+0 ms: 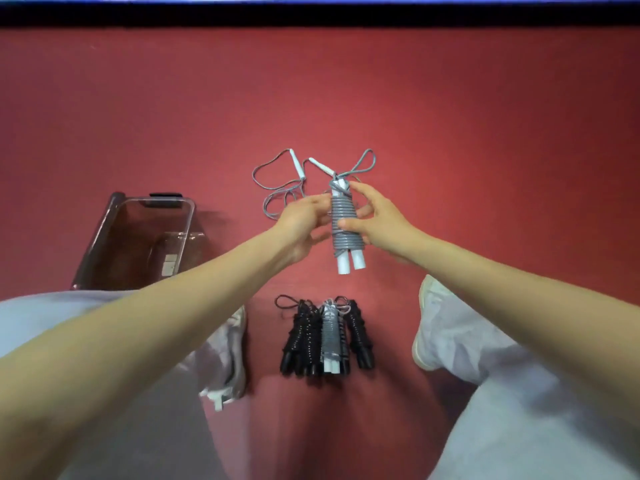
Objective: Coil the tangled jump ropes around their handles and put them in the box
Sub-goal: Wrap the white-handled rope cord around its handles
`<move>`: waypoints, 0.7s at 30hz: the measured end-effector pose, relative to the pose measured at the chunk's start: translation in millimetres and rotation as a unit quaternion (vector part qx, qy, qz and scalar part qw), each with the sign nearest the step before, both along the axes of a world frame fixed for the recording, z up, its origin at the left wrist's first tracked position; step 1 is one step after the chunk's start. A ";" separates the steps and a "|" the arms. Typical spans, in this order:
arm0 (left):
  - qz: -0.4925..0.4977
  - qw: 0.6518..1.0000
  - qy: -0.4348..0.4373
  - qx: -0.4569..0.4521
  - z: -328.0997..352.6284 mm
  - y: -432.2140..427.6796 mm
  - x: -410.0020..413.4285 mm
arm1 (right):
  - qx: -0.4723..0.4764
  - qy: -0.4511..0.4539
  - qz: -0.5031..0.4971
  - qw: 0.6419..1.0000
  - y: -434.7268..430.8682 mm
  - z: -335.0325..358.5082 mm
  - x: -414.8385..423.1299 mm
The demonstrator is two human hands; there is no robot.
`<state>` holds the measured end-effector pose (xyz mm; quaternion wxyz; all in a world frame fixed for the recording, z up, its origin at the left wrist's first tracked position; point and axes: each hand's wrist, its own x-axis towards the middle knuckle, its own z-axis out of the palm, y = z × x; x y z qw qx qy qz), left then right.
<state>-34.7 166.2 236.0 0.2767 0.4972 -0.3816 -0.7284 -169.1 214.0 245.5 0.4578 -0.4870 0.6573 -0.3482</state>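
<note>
Coiled grey rope [341, 207] and bundled ropes [327, 336] outside clear box [104, 233]

Dressed in loose, pale lavender-grey trousers [526, 420], creased and softly folded, filling the lower left and lower right of the frame. Shod in white: left shoe [238, 341] at lower centre-left, half under the bunched hem, with a white lace end [217, 400] below it; right shoe [425, 323] at centre-right, rimmed with a pale sole edge. Bare along both forearms [138, 323] up to the left hand [301, 230] and right hand [381, 225].
</note>
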 end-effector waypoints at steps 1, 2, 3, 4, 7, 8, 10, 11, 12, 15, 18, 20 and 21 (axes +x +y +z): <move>-0.029 0.999 -0.026 0.025 -18.5 7.2 6.3 | 0.024 0.020 0.006 0.999 5.7 -17.7 2.6; -0.042 0.997 -0.039 0.056 -38.1 14.9 12.2 | 0.047 0.033 0.010 0.998 11.3 -35.9 6.0; -0.042 0.995 -0.041 0.083 -55.7 23.5 16.8 | 0.071 0.034 0.012 0.997 16.8 -55.8 10.8; -0.032 0.993 -0.045 0.106 -73.2 32.3 20.7 | 0.098 0.020 0.006 0.995 23.8 -75.7 17.1; -0.005 0.986 -0.066 0.151 -119.6 57.3 27.6 | 0.159 0.007 -0.017 0.987 46.8 -133.6 33.1; -0.007 0.984 -0.072 0.163 -133.5 65.3 29.0 | 0.173 0.006 -0.029 0.985 54.2 -150.9 36.1; -0.024 0.980 -0.096 0.173 -161.6 81.0 29.8 | 0.191 0.043 -0.045 0.980 69.4 -176.4 38.2; -0.039 0.979 -0.121 0.158 -173.3 88.0 28.6 | 0.198 0.080 -0.047 0.976 75.9 -187.0 37.4; -0.065 0.977 -0.164 0.123 -183.1 93.9 27.4 | 0.201 0.116 -0.050 0.971 81.6 -196.2 35.5; -0.152 0.930 -0.334 -0.035 -205.4 107.4 25.3 | 0.226 0.168 -0.071 0.957 92.4 -215.8 32.8; -0.169 0.901 -0.388 -0.101 -218.3 119.0 27.3 | 0.246 0.188 -0.039 0.950 98.5 -226.9 36.8; -0.185 0.889 -0.394 -0.146 -224.9 123.9 28.6 | 0.242 0.204 -0.033 0.948 101.2 -230.5 41.4; -0.205 0.878 -0.400 -0.164 -226.7 125.5 29.4 | 0.238 0.218 -0.035 0.946 102.4 -232.2 43.2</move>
